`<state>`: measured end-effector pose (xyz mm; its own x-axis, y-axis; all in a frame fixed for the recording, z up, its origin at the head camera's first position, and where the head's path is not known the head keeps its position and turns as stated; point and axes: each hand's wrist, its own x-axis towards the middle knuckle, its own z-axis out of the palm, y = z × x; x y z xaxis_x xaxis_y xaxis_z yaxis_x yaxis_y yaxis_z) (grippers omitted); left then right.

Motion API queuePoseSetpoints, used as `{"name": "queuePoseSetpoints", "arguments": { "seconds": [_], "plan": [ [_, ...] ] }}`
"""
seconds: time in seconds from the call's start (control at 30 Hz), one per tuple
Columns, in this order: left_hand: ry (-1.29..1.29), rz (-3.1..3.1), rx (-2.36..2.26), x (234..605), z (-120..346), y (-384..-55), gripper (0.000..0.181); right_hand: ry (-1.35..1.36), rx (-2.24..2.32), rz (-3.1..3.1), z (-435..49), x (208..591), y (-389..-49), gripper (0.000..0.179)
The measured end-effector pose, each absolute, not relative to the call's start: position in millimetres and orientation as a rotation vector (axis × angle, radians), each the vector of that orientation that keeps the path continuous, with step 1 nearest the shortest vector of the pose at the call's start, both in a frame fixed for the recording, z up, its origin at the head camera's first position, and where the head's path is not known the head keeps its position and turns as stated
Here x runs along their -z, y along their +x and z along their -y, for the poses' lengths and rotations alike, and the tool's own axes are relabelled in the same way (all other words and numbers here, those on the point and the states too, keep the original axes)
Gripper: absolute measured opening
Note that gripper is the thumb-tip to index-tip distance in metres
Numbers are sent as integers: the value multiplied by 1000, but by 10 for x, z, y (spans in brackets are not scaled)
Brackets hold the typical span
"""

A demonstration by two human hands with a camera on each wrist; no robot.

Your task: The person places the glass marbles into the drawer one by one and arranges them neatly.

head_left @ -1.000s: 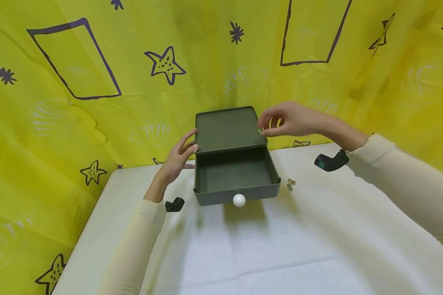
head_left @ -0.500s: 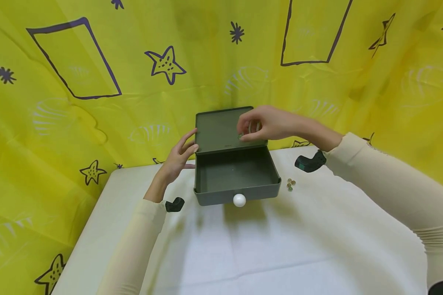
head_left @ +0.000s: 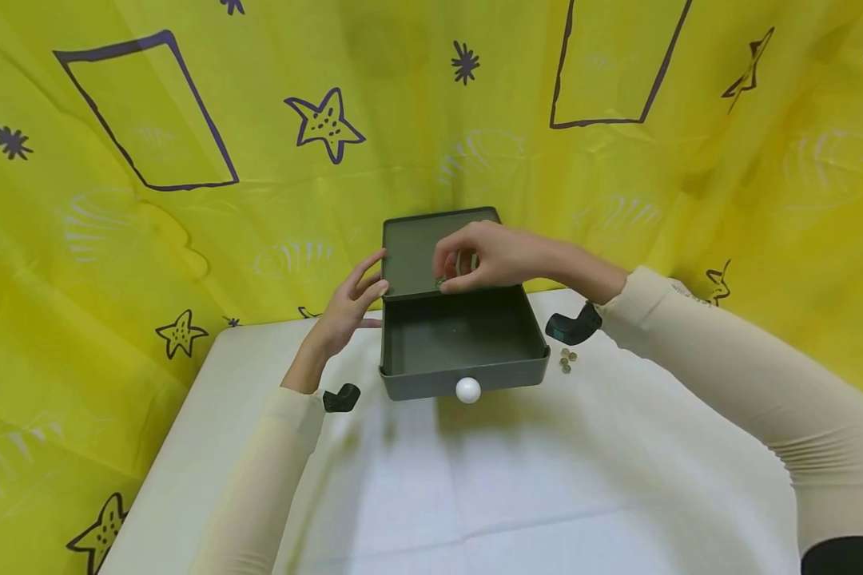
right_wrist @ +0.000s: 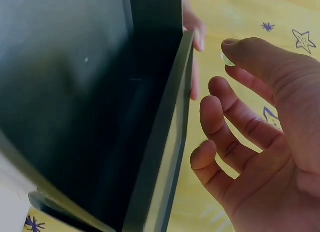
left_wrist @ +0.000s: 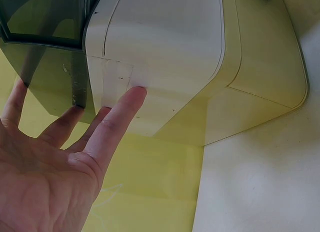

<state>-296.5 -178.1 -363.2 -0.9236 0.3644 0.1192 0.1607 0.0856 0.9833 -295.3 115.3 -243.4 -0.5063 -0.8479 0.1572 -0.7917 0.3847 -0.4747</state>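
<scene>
A dark grey-green drawer (head_left: 467, 339) with a white round knob (head_left: 467, 390) is pulled out of a small cabinet whose top (head_left: 410, 247) has a low rim. My left hand (head_left: 345, 307) rests with nearly straight fingers against the cabinet's left side; in the left wrist view its fingertips touch the pale side wall (left_wrist: 155, 46). Over the front part of the top, close to the drawer's opening, is my right hand (head_left: 492, 255). Its thumb and index finger pinch a small green glassy marble (right_wrist: 228, 59), and the other fingers are loosely bent.
Several similar small marbles (head_left: 566, 361) lie on the white tablecloth (head_left: 546, 479) to the right of the drawer. A yellow curtain (head_left: 403, 96) with sea drawings hangs right behind the cabinet.
My right hand has moved left and slightly down with the marble, from the cabinet's right edge to above its top near the drawer opening. My left hand has stayed in place.
</scene>
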Motion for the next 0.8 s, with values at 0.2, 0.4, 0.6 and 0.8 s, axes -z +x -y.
{"name": "queuePoseSetpoints", "arguments": {
  "seconds": [0.2,0.4,0.6,0.8],
  "plan": [
    [518,-2183,-1959,3630,1779,-2972,59,-1554,741,-2495,-1043,2495,-2955,7],
    [512,-2189,-1951,3631,1787,-2973,59,-1574,729,-2447,-914,2554,-2949,7],
    [507,-2202,-1944,3639,1784,-2975,58,-1604,711,-2431,-840,2593,-2944,6],
    [510,-2201,-1944,3639,1783,-2982,58,-1607,711,-2436,-836,2580,-2920,6]
  ]
}}
